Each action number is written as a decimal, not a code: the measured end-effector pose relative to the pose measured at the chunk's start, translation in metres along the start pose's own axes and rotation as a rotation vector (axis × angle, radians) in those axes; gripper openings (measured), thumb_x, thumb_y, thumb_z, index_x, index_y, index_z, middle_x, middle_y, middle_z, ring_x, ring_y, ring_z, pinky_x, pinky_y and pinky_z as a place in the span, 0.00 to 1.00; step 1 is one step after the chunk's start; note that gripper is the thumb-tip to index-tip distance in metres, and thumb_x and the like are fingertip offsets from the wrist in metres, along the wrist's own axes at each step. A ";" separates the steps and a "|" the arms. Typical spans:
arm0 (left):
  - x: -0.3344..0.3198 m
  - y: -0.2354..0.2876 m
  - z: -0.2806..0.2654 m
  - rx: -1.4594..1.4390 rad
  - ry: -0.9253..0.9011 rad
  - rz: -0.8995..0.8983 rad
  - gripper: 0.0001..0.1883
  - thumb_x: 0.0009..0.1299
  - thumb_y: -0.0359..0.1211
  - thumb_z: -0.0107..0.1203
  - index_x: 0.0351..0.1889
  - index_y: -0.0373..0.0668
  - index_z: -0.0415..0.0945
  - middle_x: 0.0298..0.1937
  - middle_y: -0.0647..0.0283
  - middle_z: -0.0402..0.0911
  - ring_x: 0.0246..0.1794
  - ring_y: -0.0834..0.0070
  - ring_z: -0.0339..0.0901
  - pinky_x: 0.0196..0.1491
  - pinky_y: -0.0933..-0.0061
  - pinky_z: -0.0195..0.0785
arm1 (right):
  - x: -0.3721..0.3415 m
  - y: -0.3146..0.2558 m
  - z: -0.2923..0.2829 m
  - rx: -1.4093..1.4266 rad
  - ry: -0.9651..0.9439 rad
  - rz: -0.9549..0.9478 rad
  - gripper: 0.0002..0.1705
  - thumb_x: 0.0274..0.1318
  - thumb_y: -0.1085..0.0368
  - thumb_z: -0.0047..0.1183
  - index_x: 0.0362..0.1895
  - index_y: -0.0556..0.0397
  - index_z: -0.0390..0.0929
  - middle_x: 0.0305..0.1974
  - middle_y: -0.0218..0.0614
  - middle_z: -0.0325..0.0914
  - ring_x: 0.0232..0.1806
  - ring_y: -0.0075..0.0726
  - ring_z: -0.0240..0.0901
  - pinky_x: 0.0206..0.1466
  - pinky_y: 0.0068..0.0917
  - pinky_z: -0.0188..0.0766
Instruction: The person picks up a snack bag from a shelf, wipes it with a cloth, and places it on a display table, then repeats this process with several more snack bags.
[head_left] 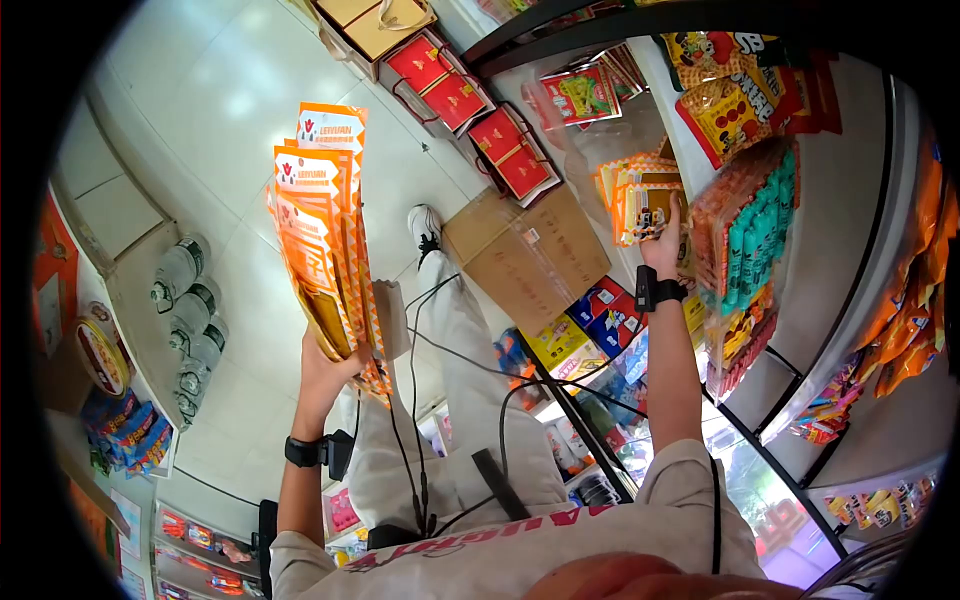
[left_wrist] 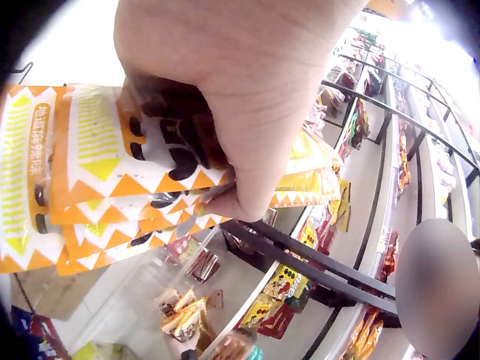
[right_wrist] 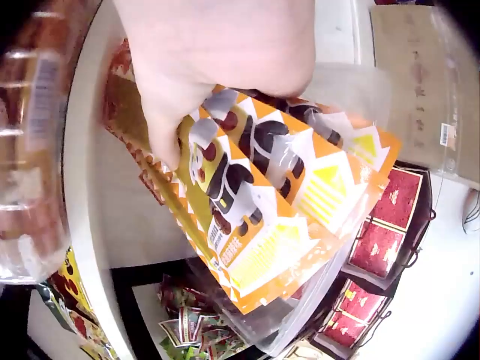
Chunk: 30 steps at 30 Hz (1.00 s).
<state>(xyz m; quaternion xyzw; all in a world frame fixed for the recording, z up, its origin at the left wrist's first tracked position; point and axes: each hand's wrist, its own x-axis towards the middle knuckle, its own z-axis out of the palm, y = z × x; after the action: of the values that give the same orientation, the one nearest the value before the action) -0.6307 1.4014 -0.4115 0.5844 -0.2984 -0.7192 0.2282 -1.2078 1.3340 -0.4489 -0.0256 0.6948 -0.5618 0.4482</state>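
Observation:
My left hand (head_left: pixel 335 368) grips a thick stack of orange-and-white snack packets (head_left: pixel 320 235) by the lower end, and the stack stands up over the floor. In the left wrist view the thumb presses across the zigzag-edged packets (left_wrist: pixel 135 150). At the shelf on the right, my right hand (head_left: pixel 662 250) holds a smaller bunch of similar packets (head_left: pixel 632 205). These packets (right_wrist: pixel 255 187), printed with a cartoon figure, lie fanned under the thumb in the right wrist view. They overlap a clear plastic bin (right_wrist: pixel 281 337); the other fingers are hidden.
A cardboard box (head_left: pixel 530 255) and red gift bags (head_left: pixel 435 80) stand on the floor beside the shelf. Teal-wrapped snacks (head_left: pixel 755 245) sit right of my right hand. Water bottles (head_left: pixel 188 310) line the left side. Black cables (head_left: pixel 500 400) hang across my lap.

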 end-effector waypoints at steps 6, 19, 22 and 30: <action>-0.005 -0.013 -0.010 0.007 0.022 0.026 0.24 0.62 0.34 0.65 0.54 0.36 0.72 0.44 0.65 0.81 0.40 0.79 0.79 0.44 0.74 0.75 | -0.015 0.007 -0.005 0.081 -0.006 -0.024 0.33 0.61 0.44 0.61 0.67 0.43 0.71 0.62 0.30 0.75 0.61 0.38 0.73 0.65 0.43 0.71; -0.020 -0.017 -0.038 -0.014 -0.004 0.011 0.26 0.57 0.28 0.63 0.54 0.33 0.71 0.47 0.61 0.82 0.43 0.75 0.80 0.51 0.70 0.75 | -0.132 0.080 0.037 -0.035 0.086 0.181 0.26 0.55 0.41 0.67 0.47 0.41 0.76 0.34 0.27 0.78 0.25 0.30 0.75 0.25 0.29 0.73; -0.032 -0.007 -0.056 0.016 -0.001 0.017 0.26 0.56 0.28 0.63 0.54 0.33 0.71 0.46 0.61 0.83 0.42 0.76 0.80 0.50 0.71 0.75 | -0.165 0.108 0.056 -0.012 0.078 0.227 0.23 0.57 0.42 0.65 0.46 0.42 0.78 0.33 0.25 0.79 0.27 0.29 0.77 0.27 0.28 0.74; -0.093 0.077 -0.104 0.046 0.083 0.154 0.25 0.51 0.28 0.65 0.49 0.33 0.75 0.41 0.62 0.84 0.39 0.76 0.81 0.46 0.71 0.76 | -0.257 0.135 0.135 -0.047 -0.237 0.324 0.27 0.60 0.41 0.61 0.55 0.42 0.75 0.35 0.28 0.80 0.28 0.28 0.78 0.23 0.28 0.74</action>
<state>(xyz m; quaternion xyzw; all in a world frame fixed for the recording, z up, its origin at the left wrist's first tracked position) -0.5109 1.3924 -0.3065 0.5941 -0.3493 -0.6677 0.2816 -0.9030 1.4203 -0.4001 0.0102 0.6452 -0.4591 0.6106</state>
